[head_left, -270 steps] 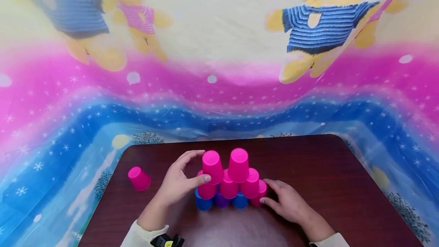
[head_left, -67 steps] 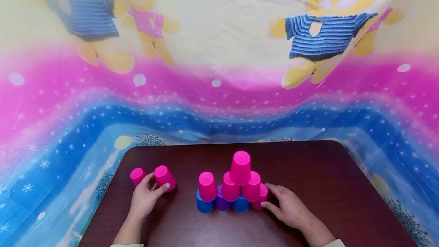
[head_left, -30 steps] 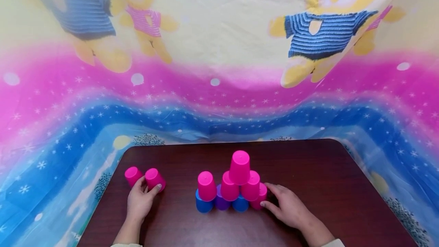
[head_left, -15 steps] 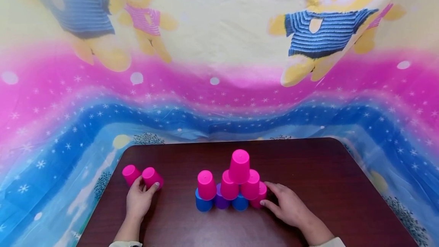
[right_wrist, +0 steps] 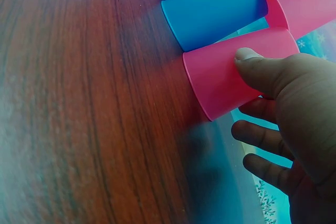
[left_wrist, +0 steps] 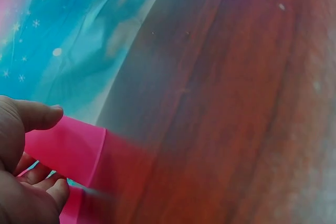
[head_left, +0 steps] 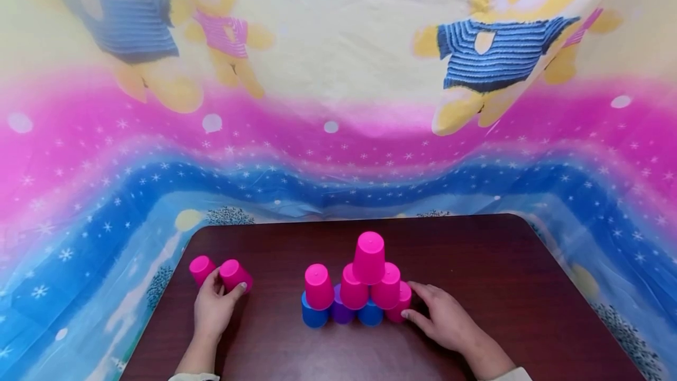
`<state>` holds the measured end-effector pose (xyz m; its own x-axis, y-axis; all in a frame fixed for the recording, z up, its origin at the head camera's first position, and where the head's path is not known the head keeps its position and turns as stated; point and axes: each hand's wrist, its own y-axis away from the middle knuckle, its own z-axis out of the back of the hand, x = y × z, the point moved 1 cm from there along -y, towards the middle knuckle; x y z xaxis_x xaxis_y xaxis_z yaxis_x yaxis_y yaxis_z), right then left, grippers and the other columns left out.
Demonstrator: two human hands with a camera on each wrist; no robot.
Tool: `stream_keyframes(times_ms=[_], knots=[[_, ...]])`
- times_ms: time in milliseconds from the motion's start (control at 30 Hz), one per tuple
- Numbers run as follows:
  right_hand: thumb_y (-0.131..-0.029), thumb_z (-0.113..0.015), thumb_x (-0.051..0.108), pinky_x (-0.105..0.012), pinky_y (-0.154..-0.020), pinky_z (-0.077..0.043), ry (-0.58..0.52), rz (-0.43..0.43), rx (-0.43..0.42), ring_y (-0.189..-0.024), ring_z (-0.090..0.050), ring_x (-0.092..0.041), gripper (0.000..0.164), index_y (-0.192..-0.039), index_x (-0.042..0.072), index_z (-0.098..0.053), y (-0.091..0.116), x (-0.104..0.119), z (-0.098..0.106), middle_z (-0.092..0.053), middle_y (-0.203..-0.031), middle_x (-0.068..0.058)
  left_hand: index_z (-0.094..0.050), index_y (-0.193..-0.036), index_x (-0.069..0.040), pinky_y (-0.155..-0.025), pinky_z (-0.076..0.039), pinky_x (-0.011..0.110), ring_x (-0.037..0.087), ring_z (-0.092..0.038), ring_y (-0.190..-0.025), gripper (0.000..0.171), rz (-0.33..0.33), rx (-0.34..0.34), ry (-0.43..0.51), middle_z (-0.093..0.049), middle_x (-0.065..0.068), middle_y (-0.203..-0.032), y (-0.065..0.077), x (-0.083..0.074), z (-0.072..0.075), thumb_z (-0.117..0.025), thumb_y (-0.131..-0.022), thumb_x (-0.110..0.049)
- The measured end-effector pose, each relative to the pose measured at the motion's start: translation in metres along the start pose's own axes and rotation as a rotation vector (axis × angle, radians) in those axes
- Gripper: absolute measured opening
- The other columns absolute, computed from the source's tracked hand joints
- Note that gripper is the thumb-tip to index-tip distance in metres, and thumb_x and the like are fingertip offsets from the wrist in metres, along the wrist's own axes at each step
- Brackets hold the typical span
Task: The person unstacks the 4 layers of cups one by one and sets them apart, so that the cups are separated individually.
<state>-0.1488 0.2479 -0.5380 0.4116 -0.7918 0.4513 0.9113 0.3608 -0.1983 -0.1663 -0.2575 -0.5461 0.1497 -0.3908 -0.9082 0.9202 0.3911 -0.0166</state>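
My left hand (head_left: 213,310) grips an upside-down pink cup (head_left: 235,275) between thumb and fingers at the table's left. In the left wrist view its rim (left_wrist: 97,157) meets the tabletop. Close beside it stands another pink cup (head_left: 201,269), partly behind my fingers. At the pyramid's right end, my right hand (head_left: 444,319) holds the bottom pink cup (right_wrist: 231,74), thumb on its near side. The bottom row also has a blue cup (head_left: 315,315), a purple cup (head_left: 342,309) and a second blue cup (head_left: 371,314). Above sit several pink cups (head_left: 319,288), with one pink cup (head_left: 369,257) on top.
The cups stand on a dark brown wooden table (head_left: 465,251) with rounded far corners. A patterned cloth (head_left: 328,151) with bears and snowflakes hangs around its back and sides.
My left hand has carried a pink cup from the pyramid's upper left to beside the lone pink cup, shifting slightly left over the last second. The right hand has stayed in place.
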Motion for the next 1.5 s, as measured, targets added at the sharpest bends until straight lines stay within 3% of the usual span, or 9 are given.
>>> stream_keyframes(times_ms=[467,833,1033,1333,1500], knots=[[-0.093,-0.075,0.050,-0.046,-0.096,-0.057,0.008,0.024,-0.033,-0.118,-0.066,-0.021,0.063,-0.140,0.010,-0.062,0.001,0.000,0.000,-0.069,-0.130,-0.003,-0.043,-0.154,-0.004,-0.116,-0.038,0.052,0.042,-0.044,-0.145,0.078,-0.078,-0.054,0.017,-0.046,0.021,-0.155,0.000,-0.026,0.006,-0.084,-0.089,-0.016],[-0.094,-0.073,0.053,-0.046,-0.097,-0.057,0.017,0.025,-0.030,-0.118,-0.067,-0.021,0.064,-0.140,0.011,-0.063,0.002,-0.003,-0.002,-0.069,-0.130,-0.003,-0.048,-0.153,-0.011,-0.111,-0.043,0.052,0.041,-0.044,-0.144,0.075,-0.148,-0.086,-0.028,-0.050,0.015,-0.153,0.004,-0.060,0.008,-0.085,-0.088,-0.023],[-0.093,-0.073,0.053,-0.046,-0.097,-0.057,0.010,0.024,-0.028,-0.118,-0.067,-0.022,0.064,-0.140,0.010,-0.062,0.001,-0.003,-0.002,-0.069,-0.130,-0.003,-0.052,-0.149,-0.010,-0.114,-0.039,0.047,0.041,-0.045,-0.144,0.066,-0.203,-0.058,0.034,-0.051,0.014,-0.151,0.012,-0.081,0.002,-0.082,-0.091,-0.018],[-0.093,-0.075,0.051,-0.045,-0.097,-0.057,0.002,0.010,-0.028,-0.118,-0.067,-0.021,0.064,-0.140,0.010,-0.062,0.002,-0.002,-0.002,-0.069,-0.131,-0.003,-0.056,-0.144,-0.008,-0.114,-0.039,0.039,0.030,-0.049,-0.142,0.057,-0.323,0.015,0.103,-0.056,0.010,-0.146,0.023,-0.114,-0.012,-0.080,-0.092,-0.012],[-0.092,-0.077,0.049,-0.046,-0.097,-0.057,0.005,0.020,-0.045,-0.119,-0.067,-0.023,0.064,-0.140,0.009,-0.063,0.002,-0.002,-0.002,-0.069,-0.131,-0.005,-0.058,-0.141,-0.005,-0.113,-0.041,0.038,0.029,-0.054,-0.138,0.053,-0.398,0.053,0.136,-0.059,0.011,-0.143,0.026,-0.121,-0.020,-0.079,-0.093,-0.010]])
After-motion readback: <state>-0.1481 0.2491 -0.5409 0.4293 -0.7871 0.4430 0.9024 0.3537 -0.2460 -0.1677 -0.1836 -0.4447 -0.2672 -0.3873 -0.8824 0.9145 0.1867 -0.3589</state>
